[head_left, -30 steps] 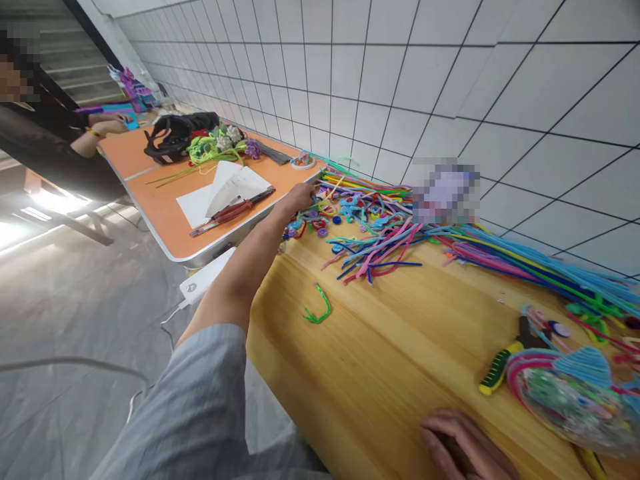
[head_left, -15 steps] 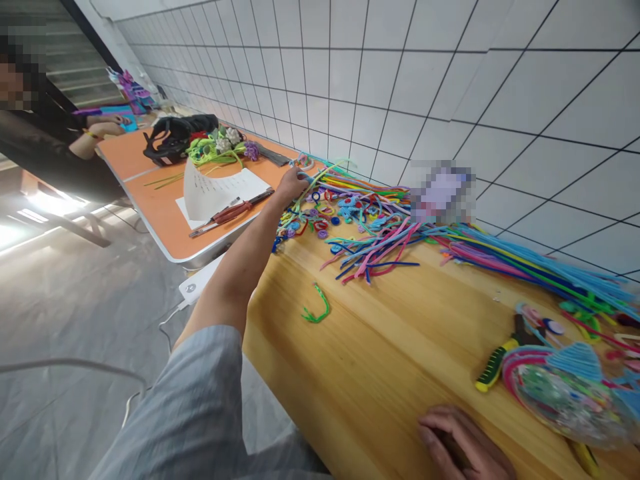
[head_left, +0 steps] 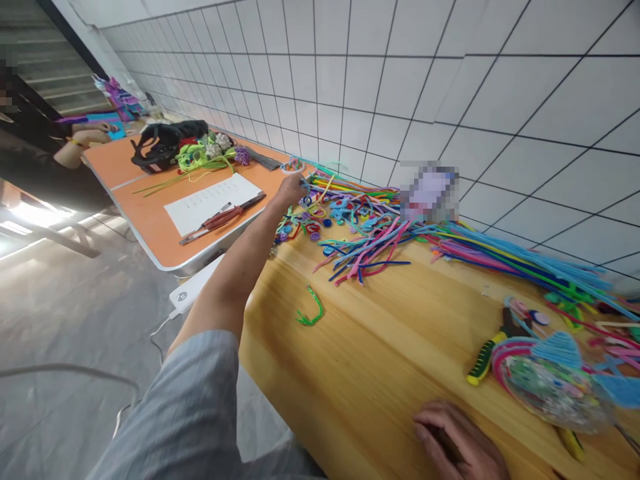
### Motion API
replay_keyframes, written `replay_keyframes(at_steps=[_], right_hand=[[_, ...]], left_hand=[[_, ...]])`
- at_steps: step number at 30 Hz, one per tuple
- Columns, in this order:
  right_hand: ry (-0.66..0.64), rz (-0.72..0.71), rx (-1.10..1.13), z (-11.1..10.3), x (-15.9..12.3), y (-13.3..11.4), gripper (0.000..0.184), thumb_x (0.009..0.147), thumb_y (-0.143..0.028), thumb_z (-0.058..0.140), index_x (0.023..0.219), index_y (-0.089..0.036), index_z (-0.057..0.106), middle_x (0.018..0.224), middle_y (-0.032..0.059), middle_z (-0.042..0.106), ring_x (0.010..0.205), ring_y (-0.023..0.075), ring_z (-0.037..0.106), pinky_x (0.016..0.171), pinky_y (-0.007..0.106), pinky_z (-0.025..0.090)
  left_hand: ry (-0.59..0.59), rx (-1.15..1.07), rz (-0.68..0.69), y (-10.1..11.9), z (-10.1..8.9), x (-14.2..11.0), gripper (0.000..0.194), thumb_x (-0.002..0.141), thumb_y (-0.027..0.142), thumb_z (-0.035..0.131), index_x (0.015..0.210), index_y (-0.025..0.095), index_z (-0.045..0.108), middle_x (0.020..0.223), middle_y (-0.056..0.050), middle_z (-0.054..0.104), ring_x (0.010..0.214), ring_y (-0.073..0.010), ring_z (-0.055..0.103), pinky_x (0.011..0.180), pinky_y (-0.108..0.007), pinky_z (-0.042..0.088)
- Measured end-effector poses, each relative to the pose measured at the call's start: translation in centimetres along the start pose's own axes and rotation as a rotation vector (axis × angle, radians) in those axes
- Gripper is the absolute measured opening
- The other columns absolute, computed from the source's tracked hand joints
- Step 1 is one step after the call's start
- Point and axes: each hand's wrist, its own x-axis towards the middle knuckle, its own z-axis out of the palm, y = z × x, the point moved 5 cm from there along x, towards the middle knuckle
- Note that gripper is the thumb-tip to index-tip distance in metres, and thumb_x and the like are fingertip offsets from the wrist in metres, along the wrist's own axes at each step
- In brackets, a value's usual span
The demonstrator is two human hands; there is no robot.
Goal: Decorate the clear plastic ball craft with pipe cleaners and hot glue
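Observation:
My left hand (head_left: 293, 190) is stretched out to the far end of the wooden table (head_left: 380, 373). Its fingers are closed among small coiled pipe-cleaner pieces (head_left: 313, 223); what they grip is hidden. A spread of long coloured pipe cleaners (head_left: 500, 257) runs along the tiled wall beside it. My right hand (head_left: 457, 443) rests on the near edge of the table with curled fingers, knuckles up, its palm hidden. A bent green pipe cleaner (head_left: 310, 313) lies alone between the two hands.
Yellow-and-black-handled pliers (head_left: 483, 363) and a clear bag of coloured pieces (head_left: 550, 390) lie right of my right hand. An orange table (head_left: 150, 220) beyond holds a paper sheet (head_left: 213, 200), red pliers (head_left: 220, 217) and a black bag (head_left: 160, 143). Another person's hands (head_left: 83, 137) rest at its far end.
The paper sheet on the orange table, curled up before, now lies flat. My left hand reached slightly farther along the pile, then eased back. My right hand stayed put.

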Motion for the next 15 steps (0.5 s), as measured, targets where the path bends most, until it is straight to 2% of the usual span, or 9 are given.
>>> replay_keyframes(at_steps=[6,10,12,15], right_hand=[[0.064,-0.008,0.008,-0.1,0.6,-0.6,0.014,0.103,-0.025,0.061,0.091,-0.026,0.068,0.074,-0.0009,0.073,0.063,0.0129,0.072,0.061,0.018,0.059],[0.059,0.007,0.004,-0.3,0.7,-0.7,0.015,0.103,-0.025,0.062,0.089,-0.026,0.069,0.073,0.0004,0.074,0.063,0.0139,0.073,0.061,0.019,0.06],[0.044,0.015,0.01,-0.3,0.8,-0.7,0.016,0.103,-0.026,0.061,0.089,-0.026,0.069,0.073,0.0003,0.074,0.062,0.0137,0.072,0.06,0.019,0.06],[0.047,0.015,0.018,-0.4,0.9,-0.8,0.018,0.104,-0.027,0.061,0.088,-0.026,0.069,0.072,0.0002,0.073,0.062,0.0134,0.072,0.059,0.018,0.06]], left_hand=[[-0.074,0.065,0.088,0.7,1.2,-0.4,0.048,0.07,0.015,0.068,0.117,0.013,0.076,0.111,-0.012,0.076,0.103,-0.0293,0.068,0.094,-0.034,0.055],[-0.086,0.102,0.127,0.9,1.5,-0.6,0.035,0.073,0.025,0.074,0.106,0.018,0.081,0.103,-0.011,0.077,0.106,-0.0309,0.068,0.097,-0.034,0.054],[-0.097,0.113,0.141,1.0,1.5,-0.6,0.028,0.074,0.031,0.076,0.098,0.019,0.083,0.094,-0.01,0.077,0.103,-0.0307,0.069,0.093,-0.032,0.054],[-0.087,0.117,0.155,1.3,1.3,-0.7,0.028,0.078,0.038,0.075,0.095,0.017,0.084,0.087,-0.01,0.076,0.097,-0.0295,0.069,0.086,-0.03,0.054]])
